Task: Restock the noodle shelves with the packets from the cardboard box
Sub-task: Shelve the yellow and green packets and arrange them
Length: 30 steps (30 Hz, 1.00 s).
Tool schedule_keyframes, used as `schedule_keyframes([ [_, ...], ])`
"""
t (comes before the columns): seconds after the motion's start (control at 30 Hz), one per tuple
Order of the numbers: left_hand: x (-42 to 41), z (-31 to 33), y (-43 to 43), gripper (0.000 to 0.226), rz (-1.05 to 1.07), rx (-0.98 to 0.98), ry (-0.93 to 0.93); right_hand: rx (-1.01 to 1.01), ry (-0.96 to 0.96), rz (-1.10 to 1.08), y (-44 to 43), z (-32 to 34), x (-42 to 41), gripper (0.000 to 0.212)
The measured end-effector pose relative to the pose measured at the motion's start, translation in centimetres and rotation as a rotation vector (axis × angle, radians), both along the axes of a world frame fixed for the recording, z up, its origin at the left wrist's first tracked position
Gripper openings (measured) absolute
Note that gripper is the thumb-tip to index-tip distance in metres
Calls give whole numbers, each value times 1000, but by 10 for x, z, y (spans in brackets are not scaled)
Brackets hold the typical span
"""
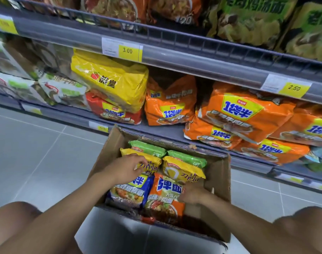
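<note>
We lose the right hand's (192, 194) fingertips in blur at the orange packet (163, 196). The left hand (126, 168) hides part of the yellow packet (153, 163) from us

Pale grey tiled floor (28, 153) with thin grout lines lies at left; the 3.00 label (130, 50) is yellow and white; the 2.50 label (294, 88) sits further right; a low label (103, 128) is blurred.

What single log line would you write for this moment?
step: pick from box | left hand: pinches left yellow packet | right hand: at orange packet edge, grip unclear
</note>
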State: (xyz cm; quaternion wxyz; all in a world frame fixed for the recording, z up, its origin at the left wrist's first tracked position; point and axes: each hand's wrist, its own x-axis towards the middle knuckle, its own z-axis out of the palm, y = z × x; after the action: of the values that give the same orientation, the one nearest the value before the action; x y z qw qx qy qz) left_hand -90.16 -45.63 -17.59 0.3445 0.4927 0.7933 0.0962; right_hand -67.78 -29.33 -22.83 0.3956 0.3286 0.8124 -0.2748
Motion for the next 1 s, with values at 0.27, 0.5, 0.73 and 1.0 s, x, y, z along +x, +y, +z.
schedule_keyframes([
  [0.27,-6,-14,0,32,-17,-84,8,549,553,3,6,-16,5,44],
  [0.5,-7,-11,1,33,-10,-122,-16,576,301,50,33,-21,-14,96],
  [0.73,-4,-6,2,33,8,-126,-33,635,158,219,38,-27,-19,88],
  [1.0,-1,0,3,37,3,-128,-33,480,204,127,44,1,-14,66],
])
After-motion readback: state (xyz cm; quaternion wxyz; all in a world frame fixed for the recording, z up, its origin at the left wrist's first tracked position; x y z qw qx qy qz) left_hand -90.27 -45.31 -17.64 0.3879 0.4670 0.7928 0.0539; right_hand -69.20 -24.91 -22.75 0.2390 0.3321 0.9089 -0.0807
